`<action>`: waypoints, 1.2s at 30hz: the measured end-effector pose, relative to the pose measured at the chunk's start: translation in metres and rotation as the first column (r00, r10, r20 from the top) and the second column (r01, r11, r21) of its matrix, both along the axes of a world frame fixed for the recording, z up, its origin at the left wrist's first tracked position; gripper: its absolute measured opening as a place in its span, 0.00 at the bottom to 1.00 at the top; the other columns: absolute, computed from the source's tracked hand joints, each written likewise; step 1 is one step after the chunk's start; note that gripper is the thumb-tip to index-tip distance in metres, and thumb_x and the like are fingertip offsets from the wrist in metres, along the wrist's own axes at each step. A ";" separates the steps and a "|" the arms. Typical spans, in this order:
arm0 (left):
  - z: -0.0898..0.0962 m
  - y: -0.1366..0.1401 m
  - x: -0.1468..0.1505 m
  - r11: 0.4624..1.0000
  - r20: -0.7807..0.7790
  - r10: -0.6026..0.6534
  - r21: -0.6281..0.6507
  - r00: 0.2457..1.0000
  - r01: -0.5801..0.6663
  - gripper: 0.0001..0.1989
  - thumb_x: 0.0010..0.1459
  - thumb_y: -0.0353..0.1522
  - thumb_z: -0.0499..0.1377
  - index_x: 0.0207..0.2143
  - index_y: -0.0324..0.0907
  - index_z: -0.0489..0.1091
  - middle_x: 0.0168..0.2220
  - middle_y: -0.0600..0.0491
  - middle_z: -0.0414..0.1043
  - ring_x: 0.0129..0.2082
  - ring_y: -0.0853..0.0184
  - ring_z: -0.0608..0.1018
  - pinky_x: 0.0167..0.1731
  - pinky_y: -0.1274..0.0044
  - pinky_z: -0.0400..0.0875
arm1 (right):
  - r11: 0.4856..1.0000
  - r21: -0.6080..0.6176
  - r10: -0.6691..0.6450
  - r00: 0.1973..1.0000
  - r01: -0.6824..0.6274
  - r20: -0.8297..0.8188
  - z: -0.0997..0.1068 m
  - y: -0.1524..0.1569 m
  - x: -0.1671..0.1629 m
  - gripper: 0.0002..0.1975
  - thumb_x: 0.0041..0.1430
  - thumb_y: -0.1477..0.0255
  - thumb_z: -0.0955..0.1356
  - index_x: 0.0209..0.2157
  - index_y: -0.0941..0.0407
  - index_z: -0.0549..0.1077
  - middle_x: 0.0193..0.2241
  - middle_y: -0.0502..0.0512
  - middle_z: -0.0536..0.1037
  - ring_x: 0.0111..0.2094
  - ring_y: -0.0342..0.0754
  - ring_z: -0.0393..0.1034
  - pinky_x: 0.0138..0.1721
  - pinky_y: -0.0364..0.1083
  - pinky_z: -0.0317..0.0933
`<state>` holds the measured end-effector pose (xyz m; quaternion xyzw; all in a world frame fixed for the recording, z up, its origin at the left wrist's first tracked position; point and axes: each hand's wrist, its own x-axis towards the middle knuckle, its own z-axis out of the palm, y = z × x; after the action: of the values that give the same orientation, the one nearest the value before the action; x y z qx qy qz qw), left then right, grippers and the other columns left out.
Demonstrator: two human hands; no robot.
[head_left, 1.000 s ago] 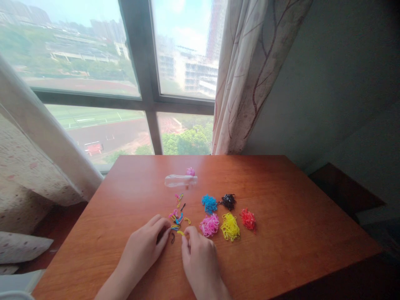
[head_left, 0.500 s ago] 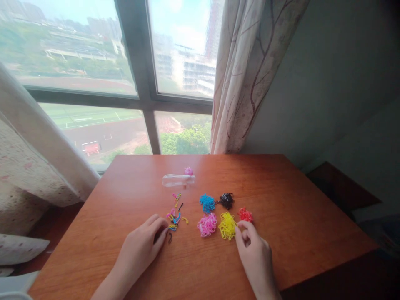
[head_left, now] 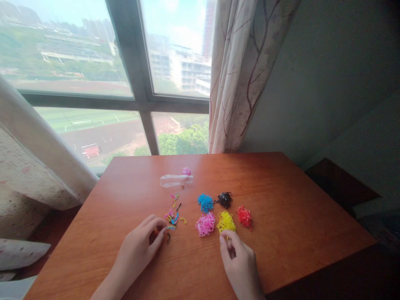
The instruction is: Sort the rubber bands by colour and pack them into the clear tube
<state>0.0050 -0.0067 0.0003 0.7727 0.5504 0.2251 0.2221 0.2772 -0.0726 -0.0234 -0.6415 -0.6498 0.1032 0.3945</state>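
My left hand (head_left: 142,239) rests on the table's left side, thumb and forefinger closed together at the edge of a loose mix of small coloured rubber bands (head_left: 175,219). What its fingertips hold, if anything, I cannot make out. At the near edge of the yellow rubber band pile (head_left: 225,221), my right hand (head_left: 239,258) pinches, with a bit of yellow band at its fingertips. Around that pile lie pink bands (head_left: 205,225), blue bands (head_left: 205,202), black bands (head_left: 224,199) and red bands (head_left: 244,217).
A clear plastic bag or tube (head_left: 175,181) lies farther back, beside a small pink-purple object (head_left: 186,171). The wooden table (head_left: 296,216) stands against a window, with curtains (head_left: 233,75) on both sides.
My right hand has moved left and slightly nearer along the yellow pile, away from the red bands. My left hand stays by the mixed bands. The view has shifted slightly.
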 end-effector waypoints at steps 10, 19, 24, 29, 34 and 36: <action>0.010 -0.001 0.027 0.995 0.020 -0.103 0.004 0.994 0.103 0.10 0.63 0.31 0.50 0.33 0.45 0.70 0.31 0.55 0.71 0.24 0.71 0.71 0.27 0.81 0.65 | 0.971 -0.104 0.223 0.971 -0.215 0.081 0.002 -0.004 -0.018 0.11 0.64 0.75 0.60 0.33 0.54 0.72 0.22 0.48 0.75 0.23 0.44 0.71 0.27 0.41 0.56; 0.033 0.030 0.072 0.990 -0.057 -0.120 0.062 0.991 0.124 0.09 0.60 0.29 0.51 0.32 0.45 0.71 0.33 0.54 0.73 0.28 0.69 0.74 0.29 0.79 0.66 | 0.969 -0.109 0.229 0.972 -0.223 0.043 0.003 -0.001 -0.017 0.11 0.63 0.76 0.60 0.32 0.53 0.72 0.22 0.48 0.75 0.23 0.43 0.71 0.27 0.40 0.56; 0.037 0.065 0.095 0.990 -0.084 -0.105 0.087 0.991 0.112 0.07 0.58 0.28 0.54 0.32 0.44 0.72 0.34 0.53 0.74 0.31 0.67 0.75 0.32 0.78 0.65 | 0.969 -0.099 0.230 0.973 -0.227 0.015 0.001 0.000 -0.015 0.10 0.62 0.75 0.60 0.32 0.53 0.71 0.21 0.48 0.74 0.23 0.43 0.70 0.26 0.40 0.56; 0.036 0.079 0.110 0.990 -0.096 -0.097 0.094 0.991 0.106 0.07 0.57 0.26 0.55 0.31 0.43 0.72 0.33 0.52 0.75 0.32 0.66 0.76 0.32 0.78 0.65 | 0.968 -0.123 0.225 0.974 -0.220 0.026 0.003 0.000 -0.015 0.10 0.62 0.76 0.60 0.31 0.53 0.71 0.21 0.47 0.73 0.22 0.43 0.70 0.26 0.40 0.54; 0.038 0.078 0.102 0.989 -0.102 -0.104 0.096 0.989 0.114 0.05 0.57 0.29 0.56 0.32 0.43 0.72 0.34 0.53 0.75 0.33 0.66 0.76 0.33 0.77 0.66 | 0.969 -0.105 0.227 0.974 -0.224 0.016 0.004 0.000 -0.016 0.10 0.62 0.76 0.61 0.30 0.53 0.71 0.20 0.46 0.73 0.22 0.42 0.70 0.25 0.39 0.54; 0.040 0.075 0.092 0.989 -0.106 -0.103 0.097 0.989 0.113 0.06 0.58 0.31 0.55 0.33 0.44 0.72 0.34 0.53 0.75 0.32 0.66 0.76 0.33 0.77 0.66 | 0.971 -0.096 0.222 0.975 -0.220 0.012 0.003 0.000 -0.016 0.10 0.62 0.76 0.61 0.30 0.53 0.71 0.20 0.47 0.73 0.22 0.42 0.70 0.26 0.39 0.54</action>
<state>0.0969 0.0684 0.0399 0.8222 0.5058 0.2016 0.1657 0.2612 -0.0721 -0.0200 -0.5842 -0.7160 0.1695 0.3425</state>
